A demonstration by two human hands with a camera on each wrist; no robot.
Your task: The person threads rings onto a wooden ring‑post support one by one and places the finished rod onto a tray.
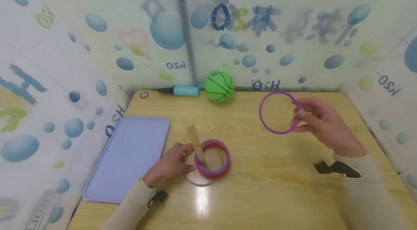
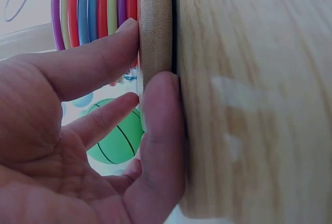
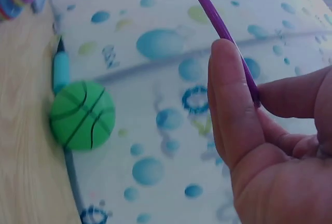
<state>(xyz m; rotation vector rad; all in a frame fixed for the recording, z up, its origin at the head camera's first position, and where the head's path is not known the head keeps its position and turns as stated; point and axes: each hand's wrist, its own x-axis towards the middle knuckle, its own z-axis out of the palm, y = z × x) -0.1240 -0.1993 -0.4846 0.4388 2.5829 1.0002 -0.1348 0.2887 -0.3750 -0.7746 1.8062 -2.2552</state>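
My right hand (image 1: 320,121) pinches a thin purple ring (image 1: 262,120) between thumb and fingers, holding it up over the right side of the table. In the right wrist view the ring (image 3: 215,16) appears edge-on. My left hand (image 1: 171,163) grips the left edge of a round wooden base (image 1: 197,179), with the fingertips at its rim and top. From this base a wooden post (image 1: 193,137) rises, tilted in the head view. Several coloured rings (image 1: 224,172) lie stacked around the post; the left wrist view shows purple, red, blue and yellow-green ones (image 2: 93,6).
A pale lilac tray (image 1: 130,157) lies left of the left hand. Along the back edge stand a green ball (image 1: 219,86) and a light-blue cylinder (image 1: 186,90) with a dark pointed end. Patterned sheets (image 1: 228,42) enclose the wooden table (image 1: 267,194) at the back and sides.
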